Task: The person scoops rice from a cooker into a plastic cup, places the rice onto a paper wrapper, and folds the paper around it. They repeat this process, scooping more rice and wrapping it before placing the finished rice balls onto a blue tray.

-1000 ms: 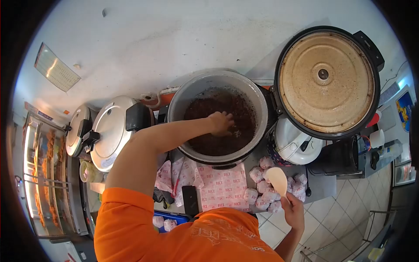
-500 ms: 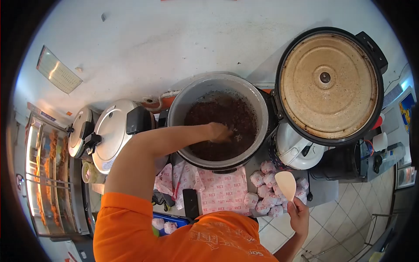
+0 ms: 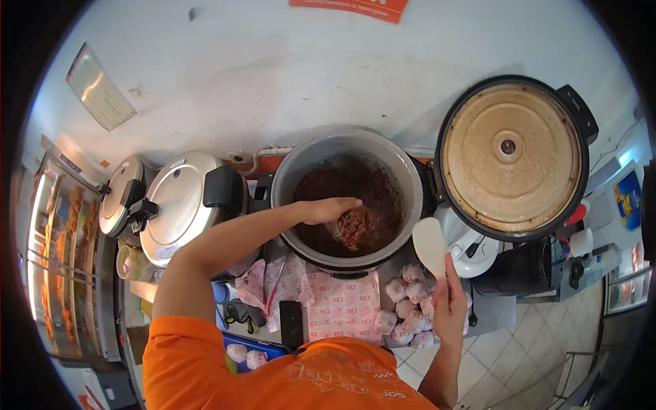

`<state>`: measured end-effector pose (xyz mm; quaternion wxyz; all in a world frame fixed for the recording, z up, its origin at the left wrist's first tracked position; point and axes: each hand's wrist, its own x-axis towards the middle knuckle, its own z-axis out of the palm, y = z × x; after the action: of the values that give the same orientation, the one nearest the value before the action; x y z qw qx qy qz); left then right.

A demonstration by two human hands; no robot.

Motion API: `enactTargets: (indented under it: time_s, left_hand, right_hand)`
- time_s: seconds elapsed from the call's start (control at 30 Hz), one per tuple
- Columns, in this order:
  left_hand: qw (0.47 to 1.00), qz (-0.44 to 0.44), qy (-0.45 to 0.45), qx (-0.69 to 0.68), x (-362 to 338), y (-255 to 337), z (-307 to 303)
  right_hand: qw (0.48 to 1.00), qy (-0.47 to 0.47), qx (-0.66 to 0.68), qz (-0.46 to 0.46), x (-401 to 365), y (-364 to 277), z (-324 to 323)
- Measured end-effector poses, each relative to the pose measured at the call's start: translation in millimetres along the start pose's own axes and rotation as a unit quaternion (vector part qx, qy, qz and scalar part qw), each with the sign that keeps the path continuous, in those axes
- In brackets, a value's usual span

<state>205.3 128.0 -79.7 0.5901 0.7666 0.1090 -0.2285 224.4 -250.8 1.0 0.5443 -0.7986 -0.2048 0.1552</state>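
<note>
Over the large open cooker pot [image 3: 281, 179], my left hand [image 3: 333, 210] grips a clump of reddish-brown rice [image 3: 353, 228]. Below the clump, dark liquid and more rice fill the pot. My right hand [image 3: 449, 301] is closed round the handle of a white rice paddle [image 3: 428, 247], whose blade points up, right of the pot. Several wrapped round bundles [image 3: 415, 292] lie just left of my right hand. Printed wrapping sheets [image 3: 344, 304] are spread in front of the pot.
The cooker's raised lid [image 3: 512, 156] is at the right. Two closed cookers [image 3: 179, 205] stand left, beside a glass food cabinet [image 3: 68, 260]. A black phone [image 3: 291, 324] lies near the sheets. A white-lidded pot [image 3: 478, 258] and a black bin [image 3: 512, 273] are at the right.
My left hand has come up from the pot's contents with a rice clump now visible. My right hand and the paddle have shifted left and up in view. The whole view has also tilted.
</note>
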Motion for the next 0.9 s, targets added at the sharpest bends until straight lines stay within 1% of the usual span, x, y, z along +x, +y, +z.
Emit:
enactTargets:
  time_s: [0.03,0.07,0.1,0.17,0.2,0.23,0.33,0.37,0.4,0.43,0.47,0.5,0.53,0.57,0.6,0.63,0.67,0.7,0.73,0.77,0.8,0.83,0.87,0.9]
  left_hand:
    - [0.989,-0.013,0.028,-0.148,-12,15,0]
    - [0.954,-0.024,0.054,-0.293,-21,26,0]
    - [0.954,-0.015,0.059,-0.294,-21,27,1]
    - [0.890,0.040,0.143,-0.432,-16,28,6]
    - [0.894,0.044,0.165,-0.415,-29,44,12]
    - [0.892,0.051,0.167,-0.418,-36,51,16]
    - [0.859,0.069,0.196,-0.468,-54,76,25]
    - [0.859,0.073,0.196,-0.468,-55,76,24]
    - [0.853,0.073,0.216,-0.470,-55,76,23]
    - [0.846,0.074,0.237,-0.472,-54,74,23]
    - [0.847,0.073,0.237,-0.471,-46,64,21]
    - [0.845,0.108,0.276,-0.444,-31,46,18]
    - [0.842,0.144,0.315,-0.414,-27,43,15]
    - [0.844,0.145,0.314,-0.410,-24,39,14]
    - [0.856,0.151,0.348,-0.350,-28,41,14]
    - [0.864,0.158,0.379,-0.290,-31,43,15]
    - [0.866,0.158,0.378,-0.288,-34,45,14]
    - [0.871,0.159,0.348,-0.309,-40,48,14]
    - [0.874,0.158,0.318,-0.330,-46,50,15]
    - [0.876,0.157,0.316,-0.327,-52,54,15]
    - [0.875,0.145,0.305,-0.346,-57,59,14]
    - [0.874,0.131,0.294,-0.365,-62,63,11]
    - [0.875,0.130,0.294,-0.363,-66,66,9]
    - [0.869,0.112,0.278,-0.392,-70,67,7]
  right_hand:
    - [1.000,-0.007,-0.013,-0.024,10,-4,12]
    - [0.998,-0.014,-0.026,-0.049,20,-9,24]
    - [0.998,-0.017,-0.030,-0.059,31,-19,38]
    - [0.970,-0.005,-0.027,-0.242,51,-42,68]
    - [0.968,-0.008,-0.031,-0.250,57,-52,80]
    - [0.968,-0.018,-0.072,-0.239,61,-61,91]
    - [0.963,-0.018,-0.157,-0.220,70,-67,122]
    - [0.961,-0.010,-0.181,-0.208,70,-70,128]
    - [0.961,-0.009,-0.182,-0.210,70,-72,133]
    - [0.957,-0.015,-0.214,-0.196,71,-74,137]
    - [0.953,-0.020,-0.244,-0.180,71,-75,140]
    - [0.953,-0.019,-0.243,-0.178,69,-77,140]
    - [0.946,-0.035,-0.275,-0.168,68,-80,140]
    - [0.937,-0.051,-0.307,-0.157,68,-82,140]
    - [0.938,-0.048,-0.305,-0.156,69,-80,139]
    - [0.941,-0.064,-0.285,-0.174,73,-75,135]
    - [0.942,-0.080,-0.265,-0.192,78,-69,130]
    - [0.943,-0.078,-0.263,-0.189,84,-65,123]
    - [0.954,-0.099,-0.176,-0.222,94,-61,114]
    - [0.956,-0.117,-0.087,-0.254,102,-60,106]
    - [0.962,-0.131,-0.094,-0.218,100,-72,95]
    - [0.963,-0.129,-0.092,-0.218,96,-86,84]
    - [0.967,-0.144,-0.120,-0.173,91,-99,74]
    - [0.968,-0.160,-0.149,-0.127,87,-104,69]
